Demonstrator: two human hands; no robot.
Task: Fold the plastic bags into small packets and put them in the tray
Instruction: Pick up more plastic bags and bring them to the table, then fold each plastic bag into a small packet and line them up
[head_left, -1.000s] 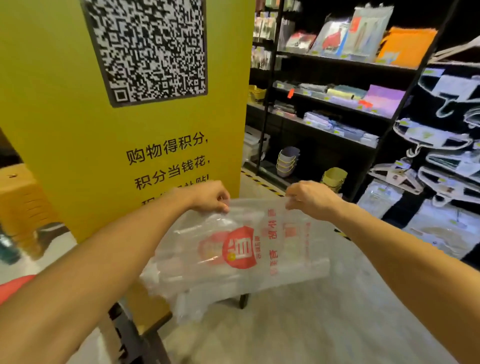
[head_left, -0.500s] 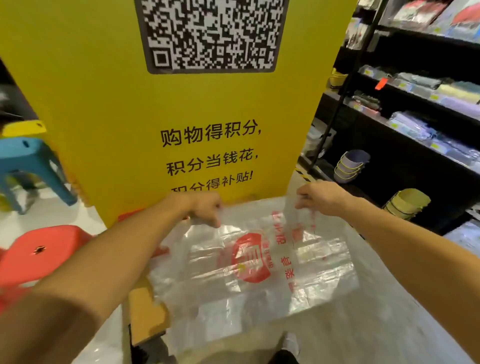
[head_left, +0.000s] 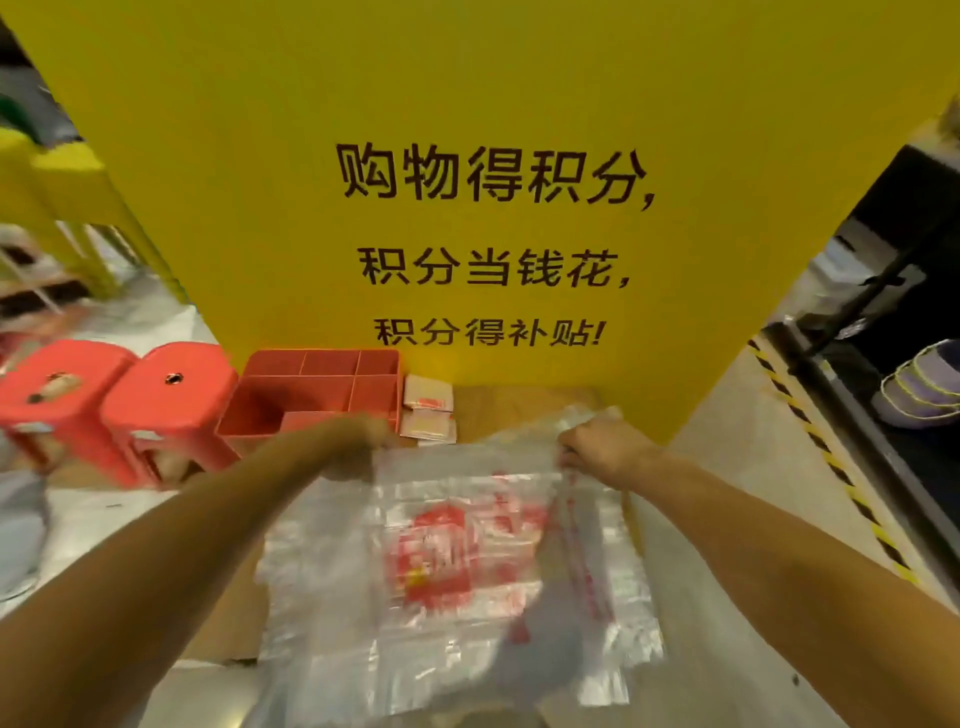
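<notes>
The left hand (head_left: 358, 447) and right hand (head_left: 605, 452) each grip a top corner of the clear plastic bag (head_left: 457, 571), which spreads between and below them, its red print blurred. Just beyond the left hand sits the red tray (head_left: 244, 402). Two folded packets (head_left: 428, 413) lie beside it, ahead of both hands.

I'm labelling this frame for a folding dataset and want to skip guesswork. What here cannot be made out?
Head view, plastic bag: its red print is smeared by motion blur, unreadable.
Bag's lower edge: cut off by the frame's bottom edge.
Tray: its near compartments are partly hidden behind the left hand.
Right hand: its fingertips are hidden under the hand itself.
</notes>
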